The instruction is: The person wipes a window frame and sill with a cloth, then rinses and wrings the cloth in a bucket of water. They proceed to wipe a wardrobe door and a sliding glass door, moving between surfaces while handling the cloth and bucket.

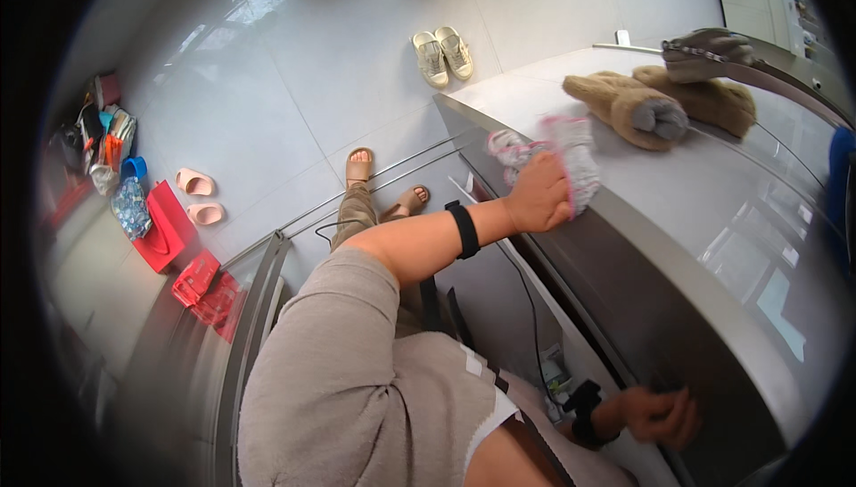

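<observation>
One cleaning cloth, two plush toys, two pairs of footwear on the floor.

The left hand [538, 194] presses closed on a grey, pink-edged cloth [563, 152] at the front edge of the refrigerator top [678, 193]. The right hand [662, 416], blurred, curls against the steel door [660, 326]; its grip I cannot tell. Beige shoes [442, 54] and pink slippers [200, 197] lie well apart from the brown plush toys [664, 103].

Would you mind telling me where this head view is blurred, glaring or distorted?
In the head view, the right hand and the cloth under the left hand are motion-blurred; window glare lies on the floor tiles and reflections on the fridge top; the fisheye bends the fridge edge, and the rim goes black.
</observation>
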A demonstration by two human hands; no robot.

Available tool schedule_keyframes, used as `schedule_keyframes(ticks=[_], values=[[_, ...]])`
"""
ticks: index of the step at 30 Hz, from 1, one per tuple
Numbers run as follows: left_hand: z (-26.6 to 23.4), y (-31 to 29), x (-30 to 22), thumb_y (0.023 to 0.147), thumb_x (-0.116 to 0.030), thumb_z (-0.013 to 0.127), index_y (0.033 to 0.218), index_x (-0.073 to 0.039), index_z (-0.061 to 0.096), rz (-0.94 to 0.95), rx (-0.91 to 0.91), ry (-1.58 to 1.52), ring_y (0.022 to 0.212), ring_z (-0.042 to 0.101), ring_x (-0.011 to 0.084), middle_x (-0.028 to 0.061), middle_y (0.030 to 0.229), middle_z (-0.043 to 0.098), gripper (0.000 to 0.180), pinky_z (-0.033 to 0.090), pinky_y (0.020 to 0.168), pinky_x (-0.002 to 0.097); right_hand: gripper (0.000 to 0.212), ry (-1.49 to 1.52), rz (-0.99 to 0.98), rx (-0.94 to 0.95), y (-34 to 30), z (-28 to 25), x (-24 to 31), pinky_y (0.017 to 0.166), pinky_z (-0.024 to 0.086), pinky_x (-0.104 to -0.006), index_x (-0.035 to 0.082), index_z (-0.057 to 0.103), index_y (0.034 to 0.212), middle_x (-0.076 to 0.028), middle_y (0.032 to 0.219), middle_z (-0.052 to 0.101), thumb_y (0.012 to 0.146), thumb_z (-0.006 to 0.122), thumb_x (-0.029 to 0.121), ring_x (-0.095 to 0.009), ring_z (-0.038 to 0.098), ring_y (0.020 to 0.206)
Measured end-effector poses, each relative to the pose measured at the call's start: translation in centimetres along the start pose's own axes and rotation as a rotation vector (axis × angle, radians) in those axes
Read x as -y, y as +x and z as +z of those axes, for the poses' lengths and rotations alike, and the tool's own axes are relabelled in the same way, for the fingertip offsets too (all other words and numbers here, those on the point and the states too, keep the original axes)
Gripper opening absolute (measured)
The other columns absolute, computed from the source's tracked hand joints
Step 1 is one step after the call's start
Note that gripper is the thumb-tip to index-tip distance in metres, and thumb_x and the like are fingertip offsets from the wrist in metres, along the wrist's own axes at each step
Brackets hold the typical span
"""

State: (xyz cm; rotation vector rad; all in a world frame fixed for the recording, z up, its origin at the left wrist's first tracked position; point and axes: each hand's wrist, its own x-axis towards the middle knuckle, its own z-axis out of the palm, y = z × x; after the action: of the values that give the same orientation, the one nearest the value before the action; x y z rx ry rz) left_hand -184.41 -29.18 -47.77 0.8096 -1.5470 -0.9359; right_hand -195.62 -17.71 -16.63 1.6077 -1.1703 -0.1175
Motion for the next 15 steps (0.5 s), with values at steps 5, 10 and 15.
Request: schedule_keyframes(ticks=[5,10,15], values=[[2.1,-9.0,11.2,0.078,-0.014,0.051,0.126,0.007,0.050,-0.156,0.048,0.416,0.109,0.045,0.0462,0.0283,0.121,0.050,0.052,0.033,0.100,0.0531,0.018,0.102,0.150,-0.059,1.2,1.2,1.9,0.088,0.037,-0.0425,0.008,0.055,0.089,-0.008,0.095,0.049,0.093,0.056,0.025,-0.023,0.045,0.091],[3.1,-11.7,15.9,0.083,-0.012,0.051,0.123,0.010,0.048,-0.497,-0.192,0.126,0.110,0.044,0.0484,0.0314,0.120,0.048,0.047,0.031,0.100,0.0569,0.029,0.001,0.140,-0.157,2.2,2.5,3.5,0.085,0.033,-0.0422,0.011,0.053,0.075,-0.006,0.083,0.043,0.095,0.053,0.032,-0.022,0.042,0.078],[2.0,-7.5,7.7,0.078,-0.016,0.055,0.105,0.012,0.054,-0.079,-0.097,0.318,0.107,0.048,0.0501,0.0332,0.113,0.050,0.039,0.031,0.099,0.0588,0.028,-0.015,0.098,-0.050,2.2,3.2,5.3,0.085,0.033,-0.0422,0.012,0.053,0.075,-0.006,0.084,0.044,0.095,0.053,0.032,-0.021,0.042,0.078]])
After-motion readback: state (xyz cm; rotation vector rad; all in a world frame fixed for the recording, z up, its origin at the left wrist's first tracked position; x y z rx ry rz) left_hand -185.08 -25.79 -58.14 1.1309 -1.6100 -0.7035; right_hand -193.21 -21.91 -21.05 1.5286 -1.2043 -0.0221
